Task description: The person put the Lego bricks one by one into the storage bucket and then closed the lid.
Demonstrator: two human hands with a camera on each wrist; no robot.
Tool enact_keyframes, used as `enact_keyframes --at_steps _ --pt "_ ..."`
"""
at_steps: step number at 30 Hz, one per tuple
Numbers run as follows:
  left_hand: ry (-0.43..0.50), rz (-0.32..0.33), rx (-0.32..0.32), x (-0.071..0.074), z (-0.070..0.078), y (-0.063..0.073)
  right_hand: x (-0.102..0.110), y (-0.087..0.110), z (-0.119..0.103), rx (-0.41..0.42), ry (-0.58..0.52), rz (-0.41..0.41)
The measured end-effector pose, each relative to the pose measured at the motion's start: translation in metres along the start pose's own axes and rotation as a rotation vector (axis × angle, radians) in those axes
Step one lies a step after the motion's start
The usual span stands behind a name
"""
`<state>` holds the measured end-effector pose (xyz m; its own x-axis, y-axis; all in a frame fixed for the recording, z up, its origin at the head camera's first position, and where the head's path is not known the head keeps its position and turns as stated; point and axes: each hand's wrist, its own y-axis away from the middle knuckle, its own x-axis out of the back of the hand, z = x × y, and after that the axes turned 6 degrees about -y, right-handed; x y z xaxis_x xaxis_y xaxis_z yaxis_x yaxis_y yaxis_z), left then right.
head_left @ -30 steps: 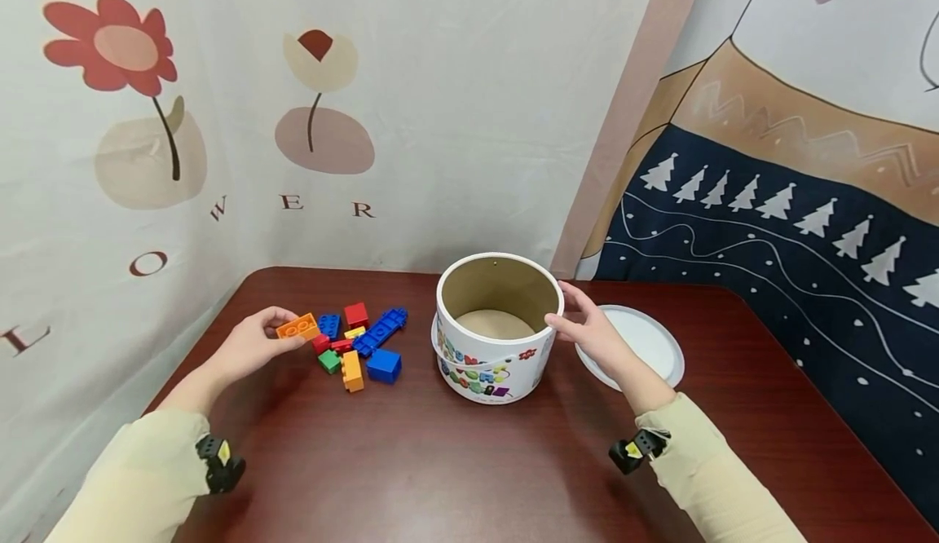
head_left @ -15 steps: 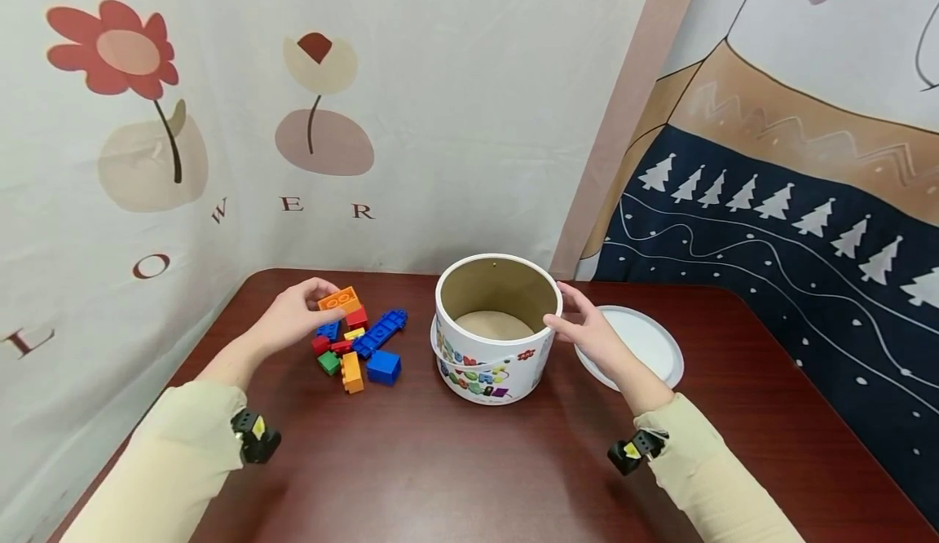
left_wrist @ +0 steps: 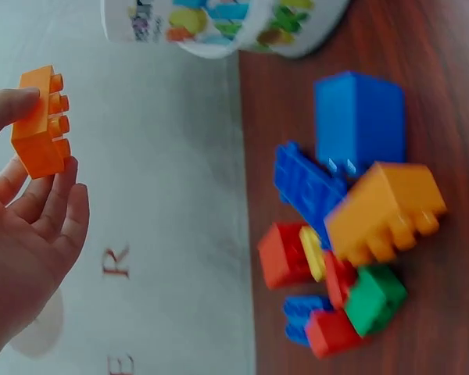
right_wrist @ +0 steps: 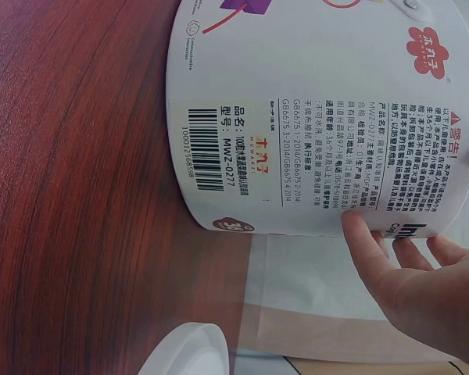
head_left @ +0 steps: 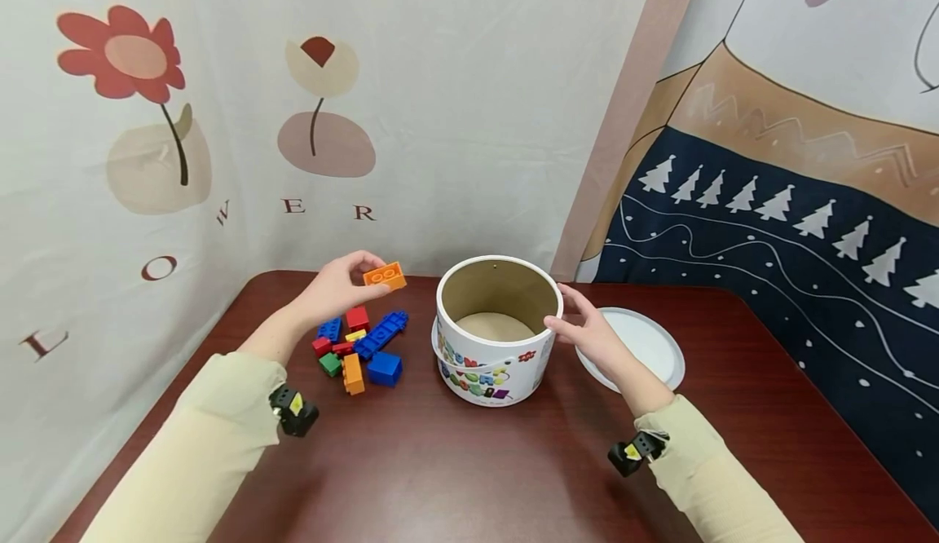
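Held up over the back of the table, an orange building block [head_left: 385, 276] is pinched between thumb and fingers of my left hand [head_left: 332, 292]. The left wrist view shows its studs side-on, with the thumb on one face. Below lies a loose pile of blocks: a blue block [head_left: 385, 368], another orange block [head_left: 353, 374], a long blue piece [head_left: 381, 334], a green block [head_left: 330, 363], and red and yellow ones. A white printed bucket [head_left: 477, 376] stands upright, its top uncovered and its inside bare. My right hand [head_left: 592, 336] holds its right side at the rim, thumb in front, fingers behind.
The round white lid [head_left: 637, 339] lies flat on the table, right of the bucket and partly behind the right hand. A thin handle [head_left: 469, 366] hangs down the bucket's front. Printed cloth [head_left: 469, 119] hangs behind the dark red-brown table [head_left: 455, 470].
My left hand has carried the orange block rightward and up, from the pile's left edge to behind and above it. The right hand and the bucket have stayed in place.
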<state>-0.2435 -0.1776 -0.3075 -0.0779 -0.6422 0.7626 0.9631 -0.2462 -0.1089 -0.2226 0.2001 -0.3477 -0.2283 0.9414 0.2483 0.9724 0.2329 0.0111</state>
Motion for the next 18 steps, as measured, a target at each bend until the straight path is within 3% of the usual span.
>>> enact_keyframes --at_steps 12,18 --pt "0.084 -0.007 -0.128 -0.027 0.055 -0.029 0.0 -0.001 0.002 -0.005 -0.001 -0.003" --pt "0.093 -0.052 -0.181 -0.044 0.07 -0.039 0.0 -0.002 0.001 -0.008 0.001 0.002"
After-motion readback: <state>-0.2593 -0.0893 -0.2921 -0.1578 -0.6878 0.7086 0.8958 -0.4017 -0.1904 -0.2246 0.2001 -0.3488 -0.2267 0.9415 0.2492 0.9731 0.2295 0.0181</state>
